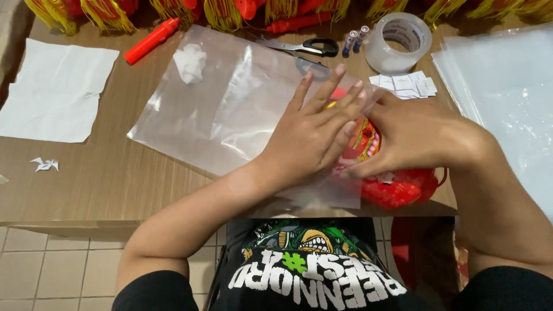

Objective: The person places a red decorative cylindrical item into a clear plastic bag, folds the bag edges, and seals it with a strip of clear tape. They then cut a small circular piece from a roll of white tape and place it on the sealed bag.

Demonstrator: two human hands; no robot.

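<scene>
The wooden surface (pixel 109 173) filled most of the frame, and across its middle lay the big clear plastic bag (pixel 219 109), flat, with its near corner over the surface's front edge. The left hand (pixel 314 135) lay spread, palm down, fingers fanned, pressing the bag's right end flat. The right hand (pixel 412 135) was curled, fingers bent over the red ornament (pixel 394 190) at lower centre-right, just where the bag's mouth seemed to be. To do this well, I'd judge the flat hand should keep the plastic taut and pinned, while the other eased the red piece in squarely, so nothing snagged the thin film.

Going down in size: a stack of clear sheets (pixel 507 98) sat at the right edge, white paper (pixel 55 92) at upper left, a tape roll (pixel 400 40) at the top right, black-handled scissors (pixel 308 47) and a red marker (pixel 151 40) along the top, and small paper slips (pixel 409 85) below the tape.

Hard to make out: most of the ornament hid beneath both hands, so its shape was unclear. Whether it was already inside the bag, I couldn't tell. The right fingertips were tucked out of sight.
</scene>
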